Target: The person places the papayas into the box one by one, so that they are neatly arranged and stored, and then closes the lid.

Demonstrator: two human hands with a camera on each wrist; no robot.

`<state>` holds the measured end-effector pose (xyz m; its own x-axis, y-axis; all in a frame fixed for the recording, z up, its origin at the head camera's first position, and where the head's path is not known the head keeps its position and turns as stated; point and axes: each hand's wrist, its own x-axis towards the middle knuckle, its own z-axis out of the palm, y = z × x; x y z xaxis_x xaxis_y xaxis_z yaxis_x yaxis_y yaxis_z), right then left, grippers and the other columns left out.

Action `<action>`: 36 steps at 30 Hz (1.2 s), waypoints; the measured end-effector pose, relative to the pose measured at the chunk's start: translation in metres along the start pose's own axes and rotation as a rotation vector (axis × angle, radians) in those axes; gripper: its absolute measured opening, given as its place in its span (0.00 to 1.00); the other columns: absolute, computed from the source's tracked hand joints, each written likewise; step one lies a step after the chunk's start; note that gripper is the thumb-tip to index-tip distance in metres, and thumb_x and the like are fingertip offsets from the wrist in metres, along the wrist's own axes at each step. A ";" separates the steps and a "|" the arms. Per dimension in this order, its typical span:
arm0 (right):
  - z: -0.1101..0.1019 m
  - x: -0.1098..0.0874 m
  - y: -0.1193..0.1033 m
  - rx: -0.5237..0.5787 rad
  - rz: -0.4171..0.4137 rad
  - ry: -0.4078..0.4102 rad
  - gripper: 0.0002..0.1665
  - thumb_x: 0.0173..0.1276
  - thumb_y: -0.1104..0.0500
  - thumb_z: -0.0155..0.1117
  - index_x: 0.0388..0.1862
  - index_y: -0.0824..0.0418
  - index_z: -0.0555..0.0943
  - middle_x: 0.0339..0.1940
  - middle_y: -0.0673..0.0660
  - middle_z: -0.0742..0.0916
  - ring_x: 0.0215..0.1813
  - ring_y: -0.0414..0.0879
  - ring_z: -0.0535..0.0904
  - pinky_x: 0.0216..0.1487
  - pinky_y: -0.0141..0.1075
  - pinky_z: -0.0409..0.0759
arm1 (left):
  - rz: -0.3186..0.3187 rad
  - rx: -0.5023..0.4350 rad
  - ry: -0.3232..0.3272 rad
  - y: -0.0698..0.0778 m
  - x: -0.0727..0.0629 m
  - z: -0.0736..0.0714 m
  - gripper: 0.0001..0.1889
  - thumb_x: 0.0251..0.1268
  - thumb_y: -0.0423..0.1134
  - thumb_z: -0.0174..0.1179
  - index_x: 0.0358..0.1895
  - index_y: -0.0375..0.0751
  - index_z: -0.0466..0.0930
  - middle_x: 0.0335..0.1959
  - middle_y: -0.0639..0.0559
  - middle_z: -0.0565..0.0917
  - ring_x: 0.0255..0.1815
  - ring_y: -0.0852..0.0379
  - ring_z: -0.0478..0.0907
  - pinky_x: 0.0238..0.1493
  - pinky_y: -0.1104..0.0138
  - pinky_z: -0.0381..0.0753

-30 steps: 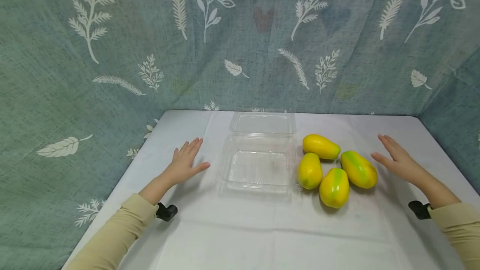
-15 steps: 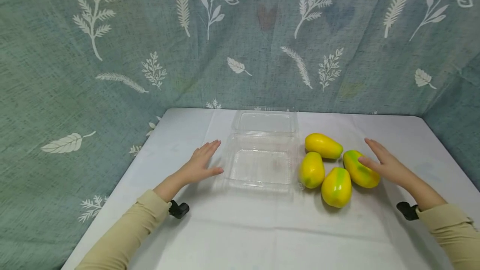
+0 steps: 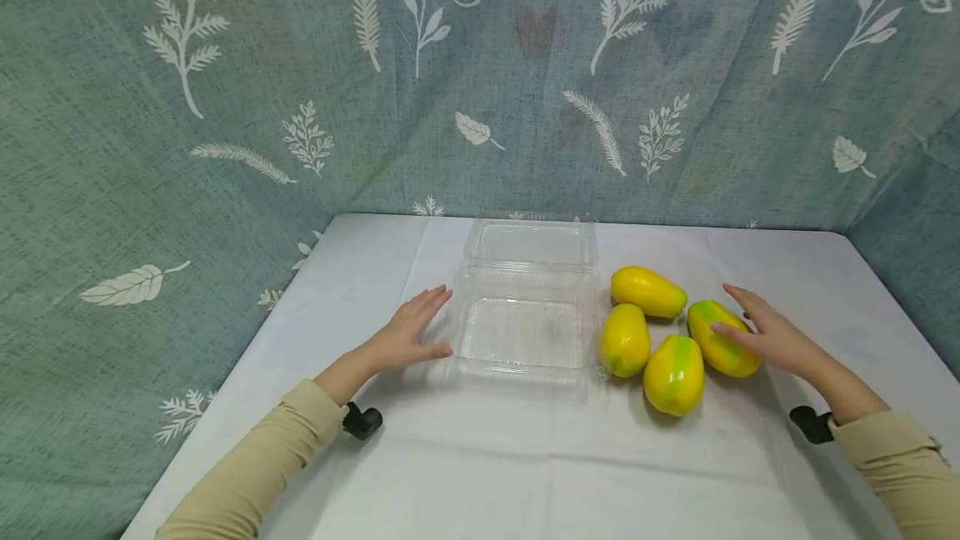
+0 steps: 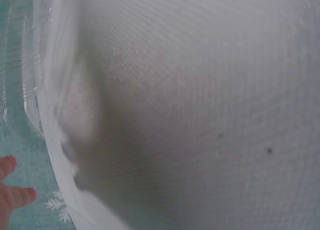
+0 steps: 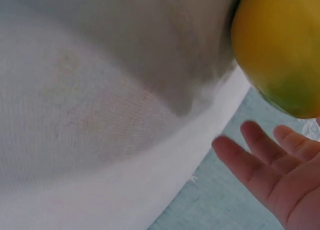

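A clear plastic clamshell box [image 3: 525,332] lies with its lid [image 3: 531,245] folded back in the middle of the table. My left hand [image 3: 405,336] hovers at its left side, fingers extended and holding nothing. To the box's right sit several yellow mangoes with green streaks; the rightmost mango [image 3: 716,344] is nearest my right hand [image 3: 776,337]. That hand's thumb overlaps the fruit in the head view, while in the right wrist view the fingers [image 5: 245,165] stand apart from the mango [image 5: 280,49]. The other mangoes are the front one [image 3: 674,377], the left one [image 3: 624,342] and the back one [image 3: 647,292].
A white cloth covers the table [image 3: 487,473]. Behind and beside it hangs a green-blue curtain [image 3: 480,90] with white leaf prints. Each wrist carries a small black camera, such as the left camera [image 3: 363,421].
Both hands have moved inward: the left one rightward to the box's edge, the right one leftward to the rightmost mango. The box and mangoes have stayed in place.
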<state>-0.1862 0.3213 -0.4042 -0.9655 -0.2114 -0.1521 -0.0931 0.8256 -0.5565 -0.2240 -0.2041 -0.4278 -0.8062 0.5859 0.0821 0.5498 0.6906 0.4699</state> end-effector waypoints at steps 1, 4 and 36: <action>-0.001 0.000 0.000 -0.006 0.004 -0.002 0.50 0.68 0.41 0.49 0.71 0.72 0.42 0.67 0.80 0.52 0.60 0.76 0.57 0.53 0.69 0.59 | 0.004 -0.002 0.000 0.000 0.000 0.000 0.46 0.56 0.61 0.57 0.72 0.42 0.47 0.73 0.43 0.50 0.71 0.34 0.44 0.65 0.38 0.44; -0.003 0.001 0.002 -0.024 0.016 -0.010 0.49 0.69 0.41 0.48 0.71 0.72 0.42 0.66 0.81 0.53 0.56 0.75 0.63 0.49 0.67 0.65 | 0.016 0.003 -0.005 0.000 0.001 0.001 0.46 0.56 0.61 0.57 0.72 0.41 0.48 0.73 0.44 0.50 0.71 0.34 0.44 0.64 0.38 0.46; -0.006 -0.006 0.011 0.131 0.147 -0.123 0.50 0.66 0.39 0.49 0.68 0.74 0.44 0.62 0.80 0.59 0.56 0.69 0.62 0.49 0.58 0.70 | 0.060 -0.010 -0.030 -0.007 0.000 0.002 0.41 0.55 0.50 0.63 0.70 0.43 0.55 0.73 0.47 0.51 0.71 0.34 0.41 0.65 0.39 0.45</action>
<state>-0.1832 0.3346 -0.4048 -0.9287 -0.1623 -0.3335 0.0868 0.7791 -0.6209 -0.2269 -0.2080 -0.4327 -0.7649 0.6386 0.0843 0.5946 0.6497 0.4736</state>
